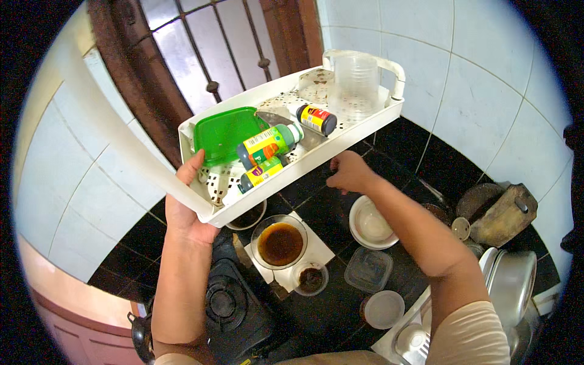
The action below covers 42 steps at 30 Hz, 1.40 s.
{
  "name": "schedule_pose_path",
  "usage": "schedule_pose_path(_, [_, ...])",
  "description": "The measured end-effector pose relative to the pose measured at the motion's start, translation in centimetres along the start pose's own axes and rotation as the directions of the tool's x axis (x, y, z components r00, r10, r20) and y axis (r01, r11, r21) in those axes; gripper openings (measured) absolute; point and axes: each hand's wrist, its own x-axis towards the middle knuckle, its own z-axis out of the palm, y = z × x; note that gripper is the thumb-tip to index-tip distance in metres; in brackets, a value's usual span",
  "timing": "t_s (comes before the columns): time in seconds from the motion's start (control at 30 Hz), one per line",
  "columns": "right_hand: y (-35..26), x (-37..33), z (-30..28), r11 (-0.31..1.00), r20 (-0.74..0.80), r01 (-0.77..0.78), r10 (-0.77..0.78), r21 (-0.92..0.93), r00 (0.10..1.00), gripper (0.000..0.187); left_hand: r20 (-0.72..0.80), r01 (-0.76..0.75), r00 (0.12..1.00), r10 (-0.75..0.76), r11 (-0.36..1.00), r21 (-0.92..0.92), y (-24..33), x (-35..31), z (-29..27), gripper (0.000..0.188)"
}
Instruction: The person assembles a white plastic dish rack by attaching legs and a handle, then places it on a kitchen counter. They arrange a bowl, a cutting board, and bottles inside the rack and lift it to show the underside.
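Observation:
My left hand [185, 204] is closed on the left end of a white perforated plastic rack [267, 194], holding it up and tilted above the counter. On the rack lie a green plastic lid [222, 135], two bottles with green-and-yellow labels, the upper bottle [267, 145] resting across the lower bottle [263, 173], and a dark bottle with a yellow-and-red label [316, 118]. A stack of clear plastic cups [354, 85] stands at its right end. Below the rack's front edge, my right hand [351, 172] has its fingers curled together near the back of the black-tiled counter; whatever they hold is hidden.
A glass bowl of brown liquid [280, 244] and a small cup of dark stuff [311, 278] sit on a white tile. Nearby are a white bowl [373, 222], a clear container [368, 269], a black stove [228, 304], steel pots [514, 286] and a wooden board [504, 216].

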Motion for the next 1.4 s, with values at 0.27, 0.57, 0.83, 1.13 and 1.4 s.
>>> schedule_pose_path(0.27, [-10.3,-15.3,-1.5,0.885,0.535,-0.172,-0.097,0.432,0.84,0.029,0.156,-0.044,0.986,0.051,0.998,-0.052,6.4,-7.8,0.4,0.032])
schedule_pose_path(0.57, [-25.7,-31.4,0.1,0.46,0.468,-0.269,-0.399,0.846,0.789,0.03,0.241,-0.115,0.96,0.139,0.987,-0.111,15.5,-23.5,2.6,0.032])
schedule_pose_path(0.83, [-39.0,-41.7,7.1,0.651,0.281,0.155,-0.514,0.743,0.81,0.032,0.273,-0.135,0.947,0.167,0.982,-0.133,26.1,-37.5,1.4,0.038])
schedule_pose_path(1.13, [-48.8,-49.8,18.3,0.279,-0.309,0.71,-0.755,0.647,0.579,0.037,0.333,-0.07,0.93,0.155,0.965,-0.253,32.9,-48.7,-1.3,0.05])
schedule_pose_path(1.4, [-51.3,-53.6,23.6,-0.008,-0.534,0.732,-0.689,0.681,0.49,0.035,0.379,-0.106,0.906,0.187,0.969,-0.225,33.2,-54.7,0.2,0.054])
